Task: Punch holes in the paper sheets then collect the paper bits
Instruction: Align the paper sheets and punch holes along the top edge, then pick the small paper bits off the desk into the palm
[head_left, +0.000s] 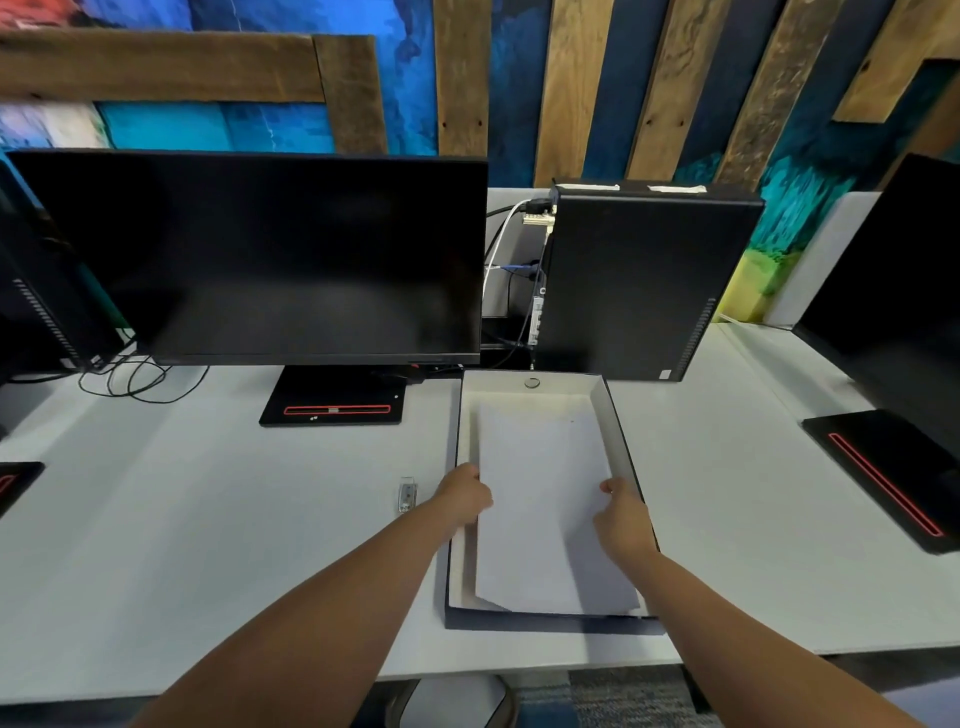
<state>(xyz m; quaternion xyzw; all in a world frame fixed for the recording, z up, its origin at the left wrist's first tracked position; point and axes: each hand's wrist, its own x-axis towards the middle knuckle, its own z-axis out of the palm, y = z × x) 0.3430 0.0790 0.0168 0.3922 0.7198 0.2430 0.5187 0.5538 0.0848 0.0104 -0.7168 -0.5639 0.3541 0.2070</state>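
A stack of white paper sheets (543, 499) lies lengthwise inside a shallow dark box with a white interior (613, 415) on the desk. My left hand (464, 493) grips the left long edge of the sheets, fingers curled under it. At the right long edge, my right hand (623, 519) holds the sheets the same way. A small clear hole punch (407, 496) lies on the desk just left of my left wrist. A small round object (532, 383) sits at the box's far end.
A large dark monitor (260, 260) on a black stand (332, 402) is behind on the left. A black computer tower (639, 280) with cables stands behind the box. Another monitor (904, 312) is at the right. The desk's front edge (519, 670) is near me.
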